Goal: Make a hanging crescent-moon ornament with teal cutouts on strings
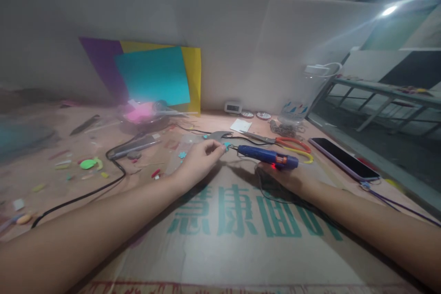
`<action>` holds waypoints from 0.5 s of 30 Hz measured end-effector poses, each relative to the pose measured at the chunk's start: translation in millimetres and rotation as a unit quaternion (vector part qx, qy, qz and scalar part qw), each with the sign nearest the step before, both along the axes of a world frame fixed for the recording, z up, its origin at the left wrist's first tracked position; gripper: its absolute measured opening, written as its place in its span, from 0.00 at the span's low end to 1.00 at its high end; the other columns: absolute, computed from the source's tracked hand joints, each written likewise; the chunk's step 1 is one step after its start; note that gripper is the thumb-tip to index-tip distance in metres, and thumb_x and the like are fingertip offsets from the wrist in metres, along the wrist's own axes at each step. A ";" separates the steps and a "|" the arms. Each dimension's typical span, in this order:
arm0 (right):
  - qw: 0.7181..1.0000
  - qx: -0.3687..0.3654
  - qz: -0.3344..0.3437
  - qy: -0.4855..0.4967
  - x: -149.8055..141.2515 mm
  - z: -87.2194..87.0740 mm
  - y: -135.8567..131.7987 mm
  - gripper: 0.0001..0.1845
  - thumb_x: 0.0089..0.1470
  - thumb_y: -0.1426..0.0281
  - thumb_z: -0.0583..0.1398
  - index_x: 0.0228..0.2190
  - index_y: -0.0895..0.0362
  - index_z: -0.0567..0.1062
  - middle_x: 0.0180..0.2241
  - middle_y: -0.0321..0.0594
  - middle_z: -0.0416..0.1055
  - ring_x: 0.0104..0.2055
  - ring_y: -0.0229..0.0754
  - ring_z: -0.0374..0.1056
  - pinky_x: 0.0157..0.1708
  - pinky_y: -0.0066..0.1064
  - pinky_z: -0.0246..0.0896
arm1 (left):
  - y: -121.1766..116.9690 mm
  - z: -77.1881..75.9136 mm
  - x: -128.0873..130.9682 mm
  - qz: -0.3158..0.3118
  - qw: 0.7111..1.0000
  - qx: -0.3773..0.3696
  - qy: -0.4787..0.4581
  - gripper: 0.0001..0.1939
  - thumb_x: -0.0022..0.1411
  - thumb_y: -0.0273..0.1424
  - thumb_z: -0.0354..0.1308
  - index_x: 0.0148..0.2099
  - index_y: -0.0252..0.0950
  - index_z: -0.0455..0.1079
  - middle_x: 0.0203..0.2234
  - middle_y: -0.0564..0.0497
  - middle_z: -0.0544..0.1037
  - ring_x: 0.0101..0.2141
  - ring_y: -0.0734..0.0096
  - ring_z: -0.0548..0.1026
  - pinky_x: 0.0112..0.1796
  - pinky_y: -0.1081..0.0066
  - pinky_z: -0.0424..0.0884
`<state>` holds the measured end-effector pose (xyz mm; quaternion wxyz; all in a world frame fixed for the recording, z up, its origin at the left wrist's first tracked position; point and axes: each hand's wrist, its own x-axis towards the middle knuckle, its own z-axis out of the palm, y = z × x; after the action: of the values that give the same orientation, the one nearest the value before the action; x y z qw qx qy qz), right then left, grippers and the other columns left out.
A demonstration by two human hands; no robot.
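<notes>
My right hand is wrapped round a blue glue gun with an orange trigger and a red light; its nozzle points left. My left hand pinches a small teal foam piece right at the nozzle tip. Both hands rest over a flat cardboard sheet printed with green characters. A grey paper shape lies just behind the fingertips.
Orange-and-yellow scissors and a phone lie to the right. A black cable, foam scraps and a pink pile are on the left. Coloured sheets lean on the wall; a clear cup stands behind.
</notes>
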<state>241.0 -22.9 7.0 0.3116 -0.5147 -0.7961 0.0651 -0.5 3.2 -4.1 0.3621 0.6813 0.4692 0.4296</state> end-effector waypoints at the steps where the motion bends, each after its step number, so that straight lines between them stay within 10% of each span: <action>1: 1.000 0.000 -0.001 0.000 0.0 -0.2 0.1 0.14 0.52 0.55 0.57 0.28 0.53 0.72 0.27 0.39 0.73 0.30 0.46 0.71 0.30 0.38 0.70 | -0.7 0.6 0.0 -0.002 1.000 0.002 0.002 0.12 0.60 0.39 0.54 0.31 0.35 0.69 0.23 0.54 0.73 0.27 0.70 0.70 0.28 0.74 0.61; 15: 0.999 -0.014 -0.043 -0.010 -0.4 3.2 -2.2 0.12 0.50 0.56 0.59 0.27 0.52 0.74 0.25 0.38 0.74 0.29 0.46 0.72 0.28 0.34 0.69 | 0.8 -0.1 -1.7 -0.013 0.999 0.023 0.017 0.13 0.61 0.39 0.53 0.31 0.35 0.70 0.27 0.53 0.74 0.30 0.70 0.70 0.32 0.73 0.62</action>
<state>240.6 -25.1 10.2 0.2985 -0.5535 -0.7754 0.0574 -2.2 4.0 -4.2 0.3436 0.7029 0.4563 0.4239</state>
